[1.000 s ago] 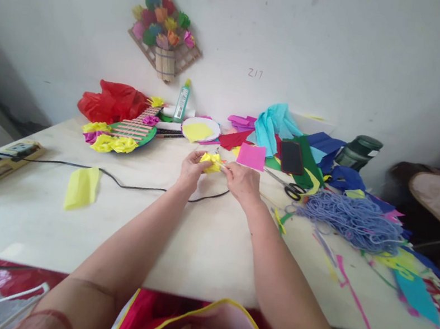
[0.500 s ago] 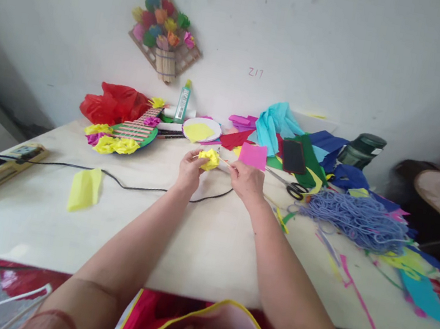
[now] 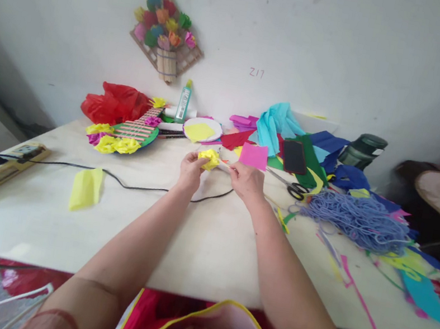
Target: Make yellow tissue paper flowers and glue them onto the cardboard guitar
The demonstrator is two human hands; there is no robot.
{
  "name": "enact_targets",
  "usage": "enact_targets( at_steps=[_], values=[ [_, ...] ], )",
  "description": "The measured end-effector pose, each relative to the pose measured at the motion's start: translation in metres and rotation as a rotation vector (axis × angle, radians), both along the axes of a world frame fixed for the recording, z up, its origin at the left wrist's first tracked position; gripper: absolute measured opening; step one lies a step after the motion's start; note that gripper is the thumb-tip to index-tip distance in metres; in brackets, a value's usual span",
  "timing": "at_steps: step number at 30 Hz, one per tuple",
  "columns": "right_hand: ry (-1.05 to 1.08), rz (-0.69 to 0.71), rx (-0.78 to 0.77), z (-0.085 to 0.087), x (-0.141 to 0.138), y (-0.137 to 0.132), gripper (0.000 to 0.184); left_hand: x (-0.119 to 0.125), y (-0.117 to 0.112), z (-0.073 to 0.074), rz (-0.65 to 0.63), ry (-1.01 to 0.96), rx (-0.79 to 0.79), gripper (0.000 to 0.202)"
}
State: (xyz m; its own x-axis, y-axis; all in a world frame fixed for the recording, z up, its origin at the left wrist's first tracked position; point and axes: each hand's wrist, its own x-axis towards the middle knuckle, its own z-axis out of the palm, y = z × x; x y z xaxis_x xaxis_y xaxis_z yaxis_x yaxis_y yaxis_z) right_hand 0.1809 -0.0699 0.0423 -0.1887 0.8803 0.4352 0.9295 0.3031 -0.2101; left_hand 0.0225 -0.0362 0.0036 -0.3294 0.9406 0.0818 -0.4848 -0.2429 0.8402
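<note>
Over the middle of the table, my left hand (image 3: 191,171) is closed on a yellow crepe-paper flower (image 3: 209,158), ruffled and bunched, held between thumb and fingers. My right hand (image 3: 248,181) is closed in a pinch just to the right of it. From its fingertips a thin pale strip (image 3: 223,166) runs toward the flower; its exact kind is too small to tell. Beyond the right hand lies a pink paper square (image 3: 254,156), and black-handled scissors (image 3: 295,190) rest to its right. A black cord (image 3: 143,189) passes on the table below the hands.
At back left sits a round green craft piece (image 3: 147,140) with yellow and magenta paper flowers. Behind the hands are a white paper plate (image 3: 217,132) and a glue bottle (image 3: 184,102). Blue yarn (image 3: 357,220) heaps at right; a power strip (image 3: 10,170) lies at left.
Both hands stay almost in place, with the flower still in the left hand. The pale strip between flower and right hand shows slightly wider now. The whole view has shifted a little.
</note>
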Motion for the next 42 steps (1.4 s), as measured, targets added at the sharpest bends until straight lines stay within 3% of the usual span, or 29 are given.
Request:
enact_targets(
  at_steps=[22,42],
  values=[
    [-0.058,-0.008,-0.063,0.0015,0.0002,-0.0001,0.029,0.0035,-0.0042,0.0025,0.006,0.001,0.018,0.049],
    [-0.047,0.001,0.023,0.0011,-0.0008,0.0001,0.024,0.0027,-0.0034,0.0006,0.044,0.076,0.012,0.048]
  ],
)
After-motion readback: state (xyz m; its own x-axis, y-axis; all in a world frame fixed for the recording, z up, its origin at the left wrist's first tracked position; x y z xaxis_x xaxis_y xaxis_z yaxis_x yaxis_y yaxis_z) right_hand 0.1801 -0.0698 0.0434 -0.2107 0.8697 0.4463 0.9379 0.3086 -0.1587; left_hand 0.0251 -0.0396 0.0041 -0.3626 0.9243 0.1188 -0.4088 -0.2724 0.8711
